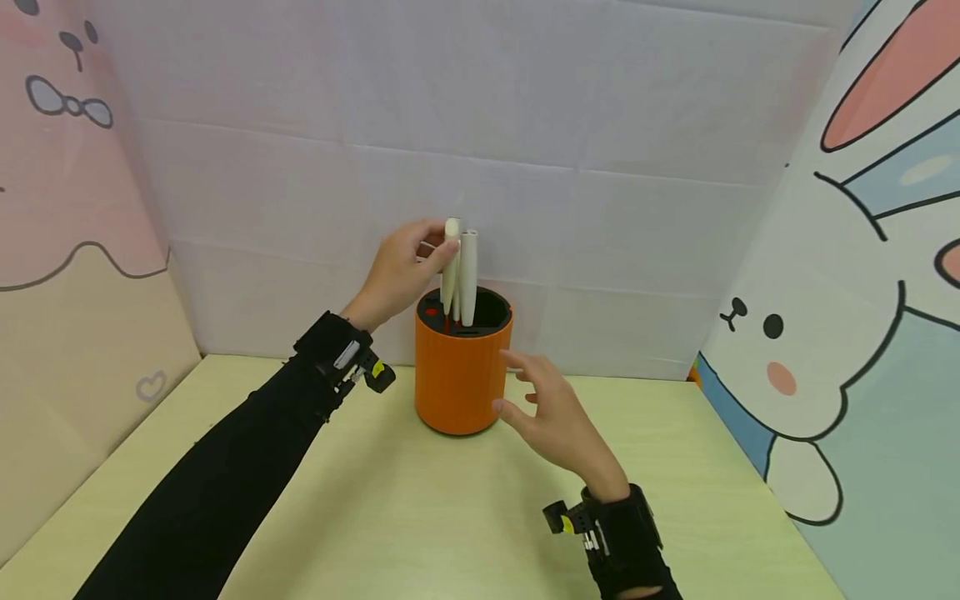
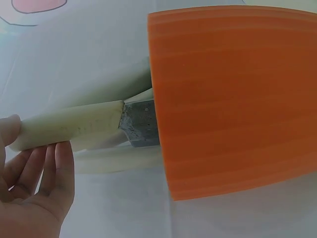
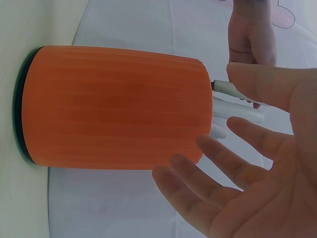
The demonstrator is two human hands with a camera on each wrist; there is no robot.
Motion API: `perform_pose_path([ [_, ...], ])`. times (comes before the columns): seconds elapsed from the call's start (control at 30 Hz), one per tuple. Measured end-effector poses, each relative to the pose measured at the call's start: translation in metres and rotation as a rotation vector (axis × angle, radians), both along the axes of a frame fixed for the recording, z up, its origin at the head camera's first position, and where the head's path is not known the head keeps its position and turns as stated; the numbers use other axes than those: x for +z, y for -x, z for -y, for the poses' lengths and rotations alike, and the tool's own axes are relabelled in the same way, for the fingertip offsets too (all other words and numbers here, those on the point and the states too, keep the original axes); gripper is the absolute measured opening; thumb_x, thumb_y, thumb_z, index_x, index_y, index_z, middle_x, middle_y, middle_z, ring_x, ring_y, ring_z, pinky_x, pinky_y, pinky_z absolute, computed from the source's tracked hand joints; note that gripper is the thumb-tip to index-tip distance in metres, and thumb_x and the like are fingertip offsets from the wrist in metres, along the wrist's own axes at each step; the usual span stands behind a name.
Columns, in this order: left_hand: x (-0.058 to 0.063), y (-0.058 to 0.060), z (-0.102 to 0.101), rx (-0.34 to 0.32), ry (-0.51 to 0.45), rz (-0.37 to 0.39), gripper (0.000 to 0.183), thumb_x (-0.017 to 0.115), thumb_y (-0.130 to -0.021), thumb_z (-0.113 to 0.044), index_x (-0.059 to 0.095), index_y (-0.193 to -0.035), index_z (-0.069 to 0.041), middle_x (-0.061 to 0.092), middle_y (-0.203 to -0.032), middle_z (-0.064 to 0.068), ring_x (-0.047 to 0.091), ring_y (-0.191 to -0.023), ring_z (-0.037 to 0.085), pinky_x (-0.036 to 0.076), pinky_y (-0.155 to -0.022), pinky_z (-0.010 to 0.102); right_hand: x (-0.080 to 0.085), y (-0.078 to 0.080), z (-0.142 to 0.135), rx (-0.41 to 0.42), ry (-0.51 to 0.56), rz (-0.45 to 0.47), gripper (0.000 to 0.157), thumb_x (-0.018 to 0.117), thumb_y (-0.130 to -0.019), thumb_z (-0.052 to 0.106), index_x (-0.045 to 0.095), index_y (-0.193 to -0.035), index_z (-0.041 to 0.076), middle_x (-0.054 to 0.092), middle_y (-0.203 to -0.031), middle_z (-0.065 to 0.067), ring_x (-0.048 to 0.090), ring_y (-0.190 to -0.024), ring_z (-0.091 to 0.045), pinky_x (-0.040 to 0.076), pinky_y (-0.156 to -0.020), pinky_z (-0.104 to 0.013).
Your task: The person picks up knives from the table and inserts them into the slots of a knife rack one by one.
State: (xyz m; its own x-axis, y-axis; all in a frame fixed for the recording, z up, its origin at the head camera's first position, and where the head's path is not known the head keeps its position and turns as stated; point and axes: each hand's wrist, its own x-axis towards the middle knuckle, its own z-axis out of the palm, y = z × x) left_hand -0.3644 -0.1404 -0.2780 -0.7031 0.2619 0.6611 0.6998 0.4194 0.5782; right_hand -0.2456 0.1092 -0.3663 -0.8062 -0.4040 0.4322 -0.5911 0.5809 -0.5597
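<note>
An orange round knife holder [image 1: 459, 379] with a black slotted top stands upright on the table, several cream-handled tools in it. With thumb and fingers, my left hand [image 1: 405, 265] grips the cream handle of a knife [image 2: 74, 124]. In the left wrist view a short stretch of its grey blade [image 2: 141, 124] shows above the holder's rim; the rest is hidden inside. Another white handle [image 1: 468, 279] stands just right of the held one. Beside the holder's right side, my right hand [image 1: 551, 417] is spread with fingers apart, holding nothing, its fingertips close to the orange wall.
The pale yellow-green table [image 1: 420, 525] runs up to a white creased backdrop [image 1: 375, 183] close behind the holder. Cartoon-printed panels stand at the left [image 1: 82, 217] and right [image 1: 810, 350].
</note>
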Motion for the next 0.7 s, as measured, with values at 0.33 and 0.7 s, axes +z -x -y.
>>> perform_pose_path([
  [0.33,-0.014,0.003,0.000,0.000,0.001,0.013,0.038,0.053,-0.099,-0.039,0.055,-0.127,-0.015,0.057,-0.105,-0.003,0.057,-0.089,0.009,0.054,-0.072,0.026,0.000,0.000,0.000,0.003,0.001,0.024,0.058,0.066,-0.092,0.023,0.038,-0.143,0.028,0.042,-0.137,0.002,0.044,-0.119,-0.016,0.048,-0.092,-0.044],
  [0.7,-0.020,0.006,-0.001,0.007,0.019,0.034,0.037,0.052,-0.099,-0.041,0.056,-0.125,-0.016,0.057,-0.104,-0.004,0.056,-0.091,0.011,0.053,-0.074,0.030,-0.001,0.000,-0.001,-0.007,0.001,0.031,0.059,0.066,-0.092,0.024,0.038,-0.143,0.029,0.042,-0.137,0.003,0.044,-0.118,-0.015,0.048,-0.092,-0.045],
])
